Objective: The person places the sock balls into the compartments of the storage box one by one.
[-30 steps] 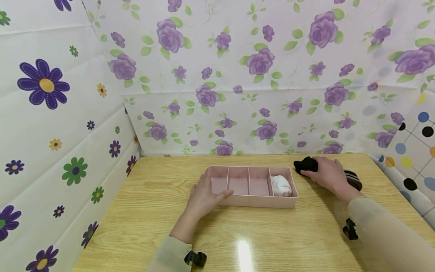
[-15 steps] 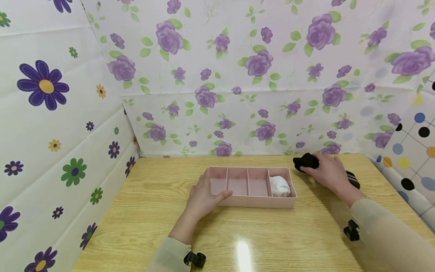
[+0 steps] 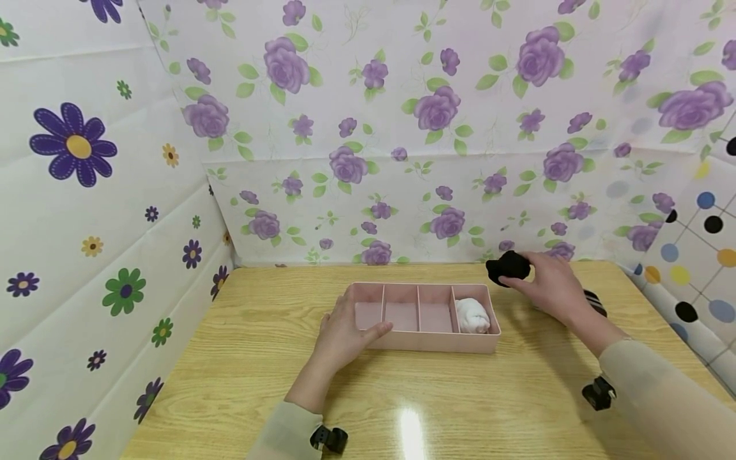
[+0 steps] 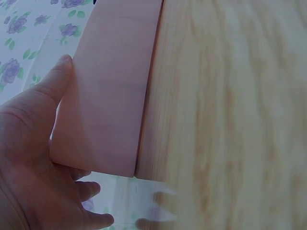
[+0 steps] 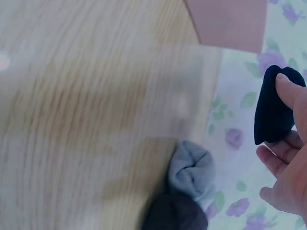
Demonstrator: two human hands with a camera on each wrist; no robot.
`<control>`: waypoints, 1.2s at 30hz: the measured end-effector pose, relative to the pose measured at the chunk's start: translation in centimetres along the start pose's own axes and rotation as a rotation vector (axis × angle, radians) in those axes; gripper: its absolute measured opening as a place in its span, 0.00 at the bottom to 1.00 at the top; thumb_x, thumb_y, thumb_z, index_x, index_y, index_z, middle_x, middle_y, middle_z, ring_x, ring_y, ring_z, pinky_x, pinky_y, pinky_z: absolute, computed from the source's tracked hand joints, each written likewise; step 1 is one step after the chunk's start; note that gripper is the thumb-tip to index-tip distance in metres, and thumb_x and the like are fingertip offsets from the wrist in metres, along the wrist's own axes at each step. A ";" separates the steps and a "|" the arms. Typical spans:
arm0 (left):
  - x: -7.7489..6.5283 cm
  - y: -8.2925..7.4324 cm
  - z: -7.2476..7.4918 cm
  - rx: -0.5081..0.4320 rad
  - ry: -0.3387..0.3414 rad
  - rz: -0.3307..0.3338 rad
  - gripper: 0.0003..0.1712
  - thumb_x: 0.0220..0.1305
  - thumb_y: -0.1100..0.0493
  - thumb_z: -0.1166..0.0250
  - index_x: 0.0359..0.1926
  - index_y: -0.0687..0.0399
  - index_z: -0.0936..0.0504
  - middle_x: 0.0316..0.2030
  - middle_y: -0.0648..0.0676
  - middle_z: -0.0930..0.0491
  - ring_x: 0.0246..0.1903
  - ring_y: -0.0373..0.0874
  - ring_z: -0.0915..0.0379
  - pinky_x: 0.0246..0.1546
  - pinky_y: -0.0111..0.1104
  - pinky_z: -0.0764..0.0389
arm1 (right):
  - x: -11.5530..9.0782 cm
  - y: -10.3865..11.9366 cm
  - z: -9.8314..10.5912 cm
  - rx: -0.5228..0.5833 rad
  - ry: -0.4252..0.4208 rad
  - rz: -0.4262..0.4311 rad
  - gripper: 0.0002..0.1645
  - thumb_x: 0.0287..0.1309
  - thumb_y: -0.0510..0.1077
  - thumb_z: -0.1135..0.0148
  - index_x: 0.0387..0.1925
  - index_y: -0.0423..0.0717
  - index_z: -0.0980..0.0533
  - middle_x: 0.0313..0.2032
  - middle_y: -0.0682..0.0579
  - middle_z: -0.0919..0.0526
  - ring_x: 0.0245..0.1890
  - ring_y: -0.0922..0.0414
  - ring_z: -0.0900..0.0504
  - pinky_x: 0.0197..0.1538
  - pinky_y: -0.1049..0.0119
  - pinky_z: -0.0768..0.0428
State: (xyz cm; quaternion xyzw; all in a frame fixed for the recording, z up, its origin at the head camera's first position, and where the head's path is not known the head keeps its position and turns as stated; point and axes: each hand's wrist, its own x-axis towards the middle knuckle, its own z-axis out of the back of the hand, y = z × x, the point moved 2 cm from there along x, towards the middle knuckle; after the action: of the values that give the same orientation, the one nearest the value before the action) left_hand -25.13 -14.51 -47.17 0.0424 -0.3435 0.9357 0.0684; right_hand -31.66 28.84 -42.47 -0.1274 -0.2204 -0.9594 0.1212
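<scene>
My right hand (image 3: 552,286) pinches a black balled-up sock (image 3: 508,268) between thumb and fingers, held above the table right of the box. In the right wrist view the black sock (image 5: 276,108) hangs from the fingertips, thumb on its near side. My left hand (image 3: 344,329) holds the left end of a pink four-compartment box (image 3: 434,342), its thumb along the front rim and its fingers around the end. The left wrist view has the thumb at the edge of the box's wall (image 4: 105,96). A white balled-up sock (image 3: 473,315) lies in the rightmost compartment.
A dark striped sock (image 3: 595,303) lies on the wooden table (image 3: 460,390), partly behind my right wrist. The right wrist view shows a grey sock (image 5: 192,167) beside a dark one (image 5: 176,213). Flower-patterned sheets (image 3: 397,172) stand behind and to the left.
My right hand has lifted the black sock off the table and moved it slightly left, toward the box. The left hand stays on the box.
</scene>
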 end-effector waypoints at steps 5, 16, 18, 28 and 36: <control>-0.1 -0.1 0.2 -0.020 -0.004 -0.002 0.74 0.63 0.23 0.26 0.90 0.60 0.53 0.85 0.66 0.43 0.84 0.64 0.48 0.79 0.72 0.52 | -0.2 2.0 0.6 0.012 0.004 0.032 0.52 0.70 0.66 0.25 0.75 0.31 0.27 0.69 0.26 0.22 0.70 0.26 0.28 0.77 0.24 0.45; 0.0 -0.1 0.2 -0.003 0.000 0.000 0.75 0.63 0.22 0.26 0.90 0.60 0.54 0.85 0.64 0.43 0.84 0.65 0.50 0.79 0.72 0.52 | -0.6 5.5 1.0 0.043 0.040 0.067 0.52 0.70 0.64 0.24 0.78 0.34 0.29 0.72 0.28 0.24 0.74 0.26 0.31 0.79 0.25 0.46; 0.0 -0.1 0.2 -0.003 -0.002 -0.002 0.75 0.63 0.22 0.27 0.90 0.60 0.54 0.85 0.64 0.43 0.84 0.64 0.49 0.79 0.72 0.52 | -0.6 6.0 1.0 0.049 0.038 0.086 0.50 0.69 0.61 0.23 0.78 0.34 0.29 0.72 0.29 0.24 0.74 0.27 0.30 0.79 0.26 0.46; 0.0 -0.1 0.2 0.002 -0.009 -0.010 0.74 0.64 0.22 0.27 0.90 0.61 0.54 0.85 0.65 0.43 0.84 0.64 0.48 0.78 0.73 0.51 | -0.8 8.2 0.1 0.091 0.057 0.174 0.43 0.69 0.49 0.21 0.77 0.36 0.27 0.71 0.34 0.21 0.73 0.30 0.28 0.78 0.28 0.39; -0.1 -0.2 0.2 -0.002 -0.003 -0.005 0.73 0.65 0.26 0.25 0.89 0.61 0.54 0.85 0.65 0.43 0.84 0.64 0.49 0.79 0.72 0.51 | -0.7 9.4 -1.1 0.144 0.105 0.238 0.41 0.69 0.51 0.21 0.77 0.41 0.25 0.69 0.39 0.18 0.69 0.35 0.24 0.67 0.32 0.24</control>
State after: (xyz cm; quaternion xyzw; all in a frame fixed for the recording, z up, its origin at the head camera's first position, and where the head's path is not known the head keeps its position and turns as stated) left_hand -25.01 -14.50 -46.88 0.0447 -0.3442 0.9352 0.0701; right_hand -28.47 20.26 -39.96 -0.0931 -0.2652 -0.9253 0.2545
